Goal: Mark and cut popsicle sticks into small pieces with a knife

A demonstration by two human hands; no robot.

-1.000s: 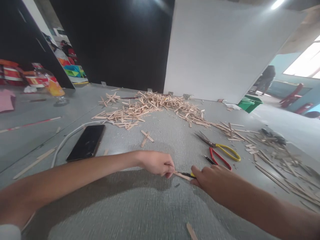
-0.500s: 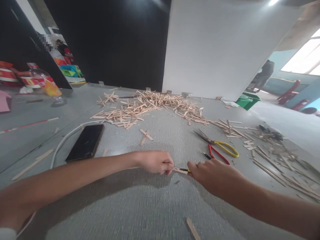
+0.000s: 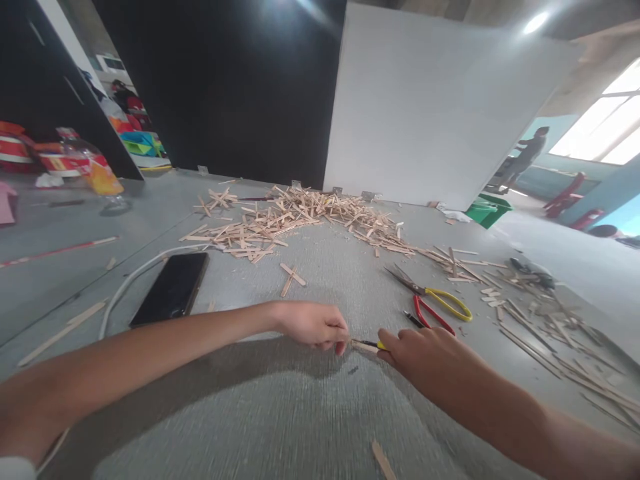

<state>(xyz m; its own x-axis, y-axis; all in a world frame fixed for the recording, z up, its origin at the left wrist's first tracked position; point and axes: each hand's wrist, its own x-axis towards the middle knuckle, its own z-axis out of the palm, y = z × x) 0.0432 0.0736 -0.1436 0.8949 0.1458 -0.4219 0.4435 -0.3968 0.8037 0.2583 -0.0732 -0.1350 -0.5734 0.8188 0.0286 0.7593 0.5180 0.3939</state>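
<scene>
My left hand point(image 3: 315, 325) is closed in a pinch around the end of a small flat wooden craft stick point(image 3: 369, 349), low over the grey tabletop. My right hand point(image 3: 425, 353) grips a thin tool with a yellow handle point(image 3: 381, 346) and a dark shaft. Its tip meets the stick right beside my left fingertips. Most of the handle is hidden in my right fist, so its exact kind does not show. Beyond my hands lie two crossed craft sticks point(image 3: 293, 277). Scissors point(image 3: 433, 293) with one yellow and one red handle rest past my right hand.
A heap of craft sticks point(image 3: 300, 217) spreads along the upright panels. A phone point(image 3: 171, 287) and white cable point(image 3: 120, 293) lie left. Loose wood strips point(image 3: 533, 353) and a dark tool point(image 3: 533, 273) are at right. A bottle point(image 3: 100, 177) stands far left; one stick point(image 3: 383, 460) lies nearest me.
The tool and my right hand have shifted slightly right and down, showing more of the dark shaft. My left hand stays almost in place. The camera view has tilted a little.
</scene>
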